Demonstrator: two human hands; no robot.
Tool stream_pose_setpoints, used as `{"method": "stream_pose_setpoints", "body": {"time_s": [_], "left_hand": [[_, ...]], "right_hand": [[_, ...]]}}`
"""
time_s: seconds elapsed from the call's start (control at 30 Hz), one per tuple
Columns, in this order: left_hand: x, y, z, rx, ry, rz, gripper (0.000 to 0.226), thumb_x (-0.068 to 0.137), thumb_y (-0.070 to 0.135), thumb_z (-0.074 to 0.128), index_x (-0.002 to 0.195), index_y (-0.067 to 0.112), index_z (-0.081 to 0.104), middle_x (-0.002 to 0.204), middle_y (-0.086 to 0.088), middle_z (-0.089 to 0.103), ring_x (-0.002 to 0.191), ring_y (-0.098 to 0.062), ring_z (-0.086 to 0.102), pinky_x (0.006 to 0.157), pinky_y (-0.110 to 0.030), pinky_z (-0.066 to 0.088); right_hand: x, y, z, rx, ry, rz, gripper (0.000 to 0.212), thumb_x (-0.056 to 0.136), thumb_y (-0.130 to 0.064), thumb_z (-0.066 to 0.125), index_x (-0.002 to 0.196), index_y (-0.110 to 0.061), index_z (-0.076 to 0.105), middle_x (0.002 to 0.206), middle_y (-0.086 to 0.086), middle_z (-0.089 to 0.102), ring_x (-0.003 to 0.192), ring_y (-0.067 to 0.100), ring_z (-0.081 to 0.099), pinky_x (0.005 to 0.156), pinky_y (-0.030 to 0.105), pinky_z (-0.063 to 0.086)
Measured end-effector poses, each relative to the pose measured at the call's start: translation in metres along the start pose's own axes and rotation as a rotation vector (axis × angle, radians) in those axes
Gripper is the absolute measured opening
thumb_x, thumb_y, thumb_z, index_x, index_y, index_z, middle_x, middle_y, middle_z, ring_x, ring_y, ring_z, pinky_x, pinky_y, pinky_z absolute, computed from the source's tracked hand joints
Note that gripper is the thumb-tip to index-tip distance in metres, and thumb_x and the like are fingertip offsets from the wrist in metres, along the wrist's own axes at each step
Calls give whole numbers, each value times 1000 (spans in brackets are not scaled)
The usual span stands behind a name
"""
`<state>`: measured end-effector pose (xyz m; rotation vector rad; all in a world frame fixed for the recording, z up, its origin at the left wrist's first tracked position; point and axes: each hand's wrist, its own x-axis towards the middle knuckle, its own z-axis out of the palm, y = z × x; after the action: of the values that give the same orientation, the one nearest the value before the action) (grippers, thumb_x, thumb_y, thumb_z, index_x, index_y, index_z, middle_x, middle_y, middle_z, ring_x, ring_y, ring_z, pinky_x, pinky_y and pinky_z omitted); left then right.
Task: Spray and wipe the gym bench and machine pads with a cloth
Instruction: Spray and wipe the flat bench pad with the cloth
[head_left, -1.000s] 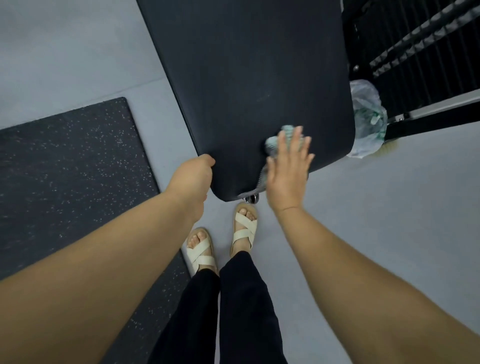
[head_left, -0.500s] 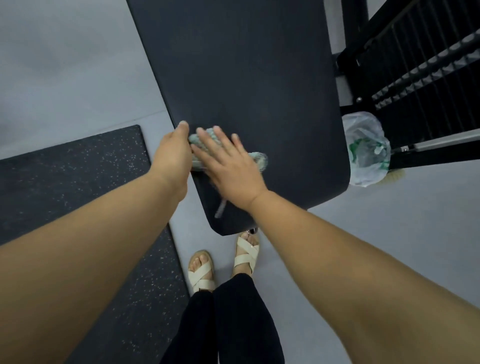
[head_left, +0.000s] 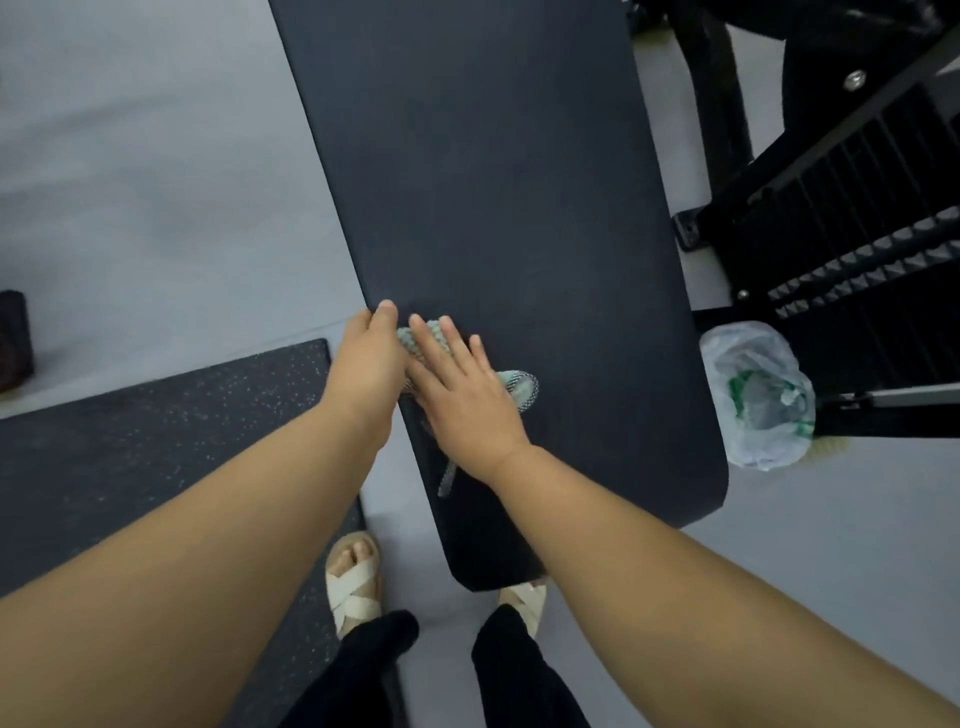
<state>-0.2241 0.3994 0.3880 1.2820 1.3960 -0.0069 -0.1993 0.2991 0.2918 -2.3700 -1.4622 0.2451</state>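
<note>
Green-ish, pale and bumpy, the knit cloth (head_left: 519, 387) sits squashed under the right hand (head_left: 462, 395), close to the left edge of the long black padded tabletop (head_left: 493, 182) of the gym bench. That hand lies flat with its fingers (head_left: 441, 338) straight and slightly apart, pressing down rather than gripping. I reckon the cloth is light, soft and floppy, so it'll bunch or skate if you pinch it; palm pressure over the middle looks like the way to go, and mind the loose tail trailing toward the near end.

The left hand (head_left: 366, 364) holds the pad's left edge, thumb on top; the other fingers seem to wrap under, out of sight. The pad looks firm and smooth, probably a bit slick once sprayed.

Hard to make out: most of the cloth is hidden under the palm; no spray bottle shows; can't tell if the surface is wet; the bench's far end is cut off; the crumpled clear plastic bag (head_left: 756, 395) by the black metal machine frame (head_left: 831, 208) holds something green and blurry.
</note>
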Motion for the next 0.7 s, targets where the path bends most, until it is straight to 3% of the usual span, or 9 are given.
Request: {"method": "stream_pose_setpoints", "body": {"time_s": [0.03,0.1,0.23,0.3,0.43,0.53,0.57,0.63,0.7], "left_hand": [[6,10,-3,30,3,37,42,98,38,34,135,20,44,125,6,49,119,-18,48,101,-36,40],[25,27,-9,80,-14,94,41,99,35,34,134,19,46,129,2,49,121,-20,46,99,-34,40],[55,49,-21,111,-42,69,47,96,37,36,139,21,39,138,3,44,125,-21,43,103,-40,40],[68,63,-28,69,-69,30,50,95,37,38,143,23,34,141,4,41,125,-21,44,104,-42,40],[94,97,-48,-31,-215,-90,25,97,33,40,119,22,47,103,10,52,97,-16,55,81,-33,49],[101,120,-63,26,-306,-92,31,98,34,40,124,21,48,111,8,52,110,-20,51,93,-38,45],[108,129,-66,38,-317,-89,25,98,35,40,114,22,52,110,6,51,109,-21,50,95,-40,44],[121,150,-72,51,-338,-87,15,98,36,39,94,25,50,94,9,49,103,-21,49,96,-40,44],[132,170,-73,77,-366,-54,14,98,36,38,101,27,47,87,12,46,102,-21,50,96,-39,44]], "right_hand": [[5,16,-4,-42,30,-29,58,87,-15,52,143,-13,38,153,11,27,139,36,26,112,50,17],[17,51,-19,-91,134,143,53,88,-15,44,141,-10,41,150,16,31,136,40,31,109,55,26],[64,81,-53,82,253,780,50,100,-18,37,148,-14,23,158,9,3,145,33,2,116,47,5],[100,70,-59,122,310,926,52,101,-23,35,150,-15,18,159,6,-2,145,31,-3,117,46,3],[167,8,-44,72,255,810,58,99,-30,40,150,-13,18,158,8,0,145,33,-2,115,48,4],[182,-22,-41,80,166,584,55,97,-20,47,147,-12,26,158,8,7,144,34,2,115,48,5],[180,-16,-45,59,129,536,54,97,-18,46,148,-13,26,158,7,7,145,34,3,115,48,5],[172,6,-56,-5,93,572,55,98,-16,44,149,-15,23,158,7,5,145,33,3,115,47,6],[169,36,-71,-6,135,822,55,100,-17,40,150,-17,17,159,7,0,145,32,2,115,48,7]]}}
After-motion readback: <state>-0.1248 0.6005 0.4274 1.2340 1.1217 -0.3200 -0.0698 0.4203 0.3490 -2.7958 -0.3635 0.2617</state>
